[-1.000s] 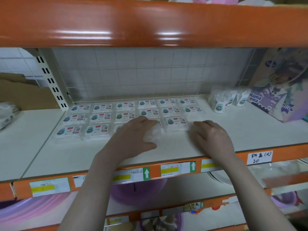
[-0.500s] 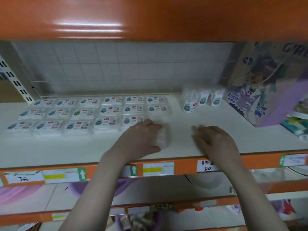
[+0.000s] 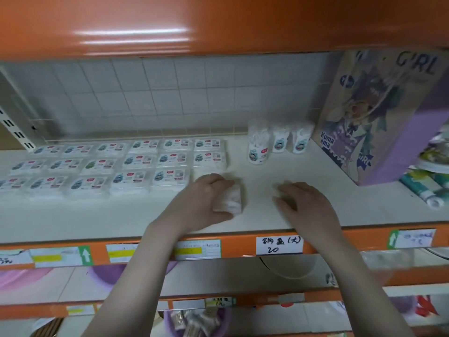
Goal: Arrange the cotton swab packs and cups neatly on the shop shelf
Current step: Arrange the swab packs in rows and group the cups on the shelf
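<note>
Hands barely shifted, left (image 3: 206,203) gripping one pack (image 3: 230,200), right (image 3: 303,205) flat, three cups (image 3: 279,142)

Pack (image 3: 229,200): lying half hidden under left hand (image 3: 204,203).
Leftmost packs (image 3: 9,186): running off frame edge.
Price labels (image 3: 199,249): blurring, unreadable.

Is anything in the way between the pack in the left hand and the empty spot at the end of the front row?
Nothing visible. The left hand grips the clear plastic cotton swab pack just in front of that gap; only bare white shelf lies between.
</note>
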`<act>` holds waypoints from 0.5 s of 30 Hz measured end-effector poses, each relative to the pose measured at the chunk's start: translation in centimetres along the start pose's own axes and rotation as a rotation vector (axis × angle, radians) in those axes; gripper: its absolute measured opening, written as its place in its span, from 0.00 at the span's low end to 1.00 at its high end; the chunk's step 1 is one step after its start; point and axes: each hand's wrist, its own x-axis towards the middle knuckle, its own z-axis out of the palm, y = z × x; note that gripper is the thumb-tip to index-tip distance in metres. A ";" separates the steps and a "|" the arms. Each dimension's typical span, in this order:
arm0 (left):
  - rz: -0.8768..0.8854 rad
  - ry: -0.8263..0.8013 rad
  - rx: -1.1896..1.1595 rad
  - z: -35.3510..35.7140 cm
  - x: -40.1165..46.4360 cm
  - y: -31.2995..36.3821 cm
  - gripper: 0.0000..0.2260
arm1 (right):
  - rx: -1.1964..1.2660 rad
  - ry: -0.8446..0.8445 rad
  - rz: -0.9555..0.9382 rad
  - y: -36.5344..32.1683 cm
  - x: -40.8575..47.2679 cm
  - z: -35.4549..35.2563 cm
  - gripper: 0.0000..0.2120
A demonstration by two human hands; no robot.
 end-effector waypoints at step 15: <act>-0.148 0.380 0.101 -2.1 -7.2 -8.3 0.23 | 0.073 -0.328 -0.196 -8.8 3.4 0.4 0.26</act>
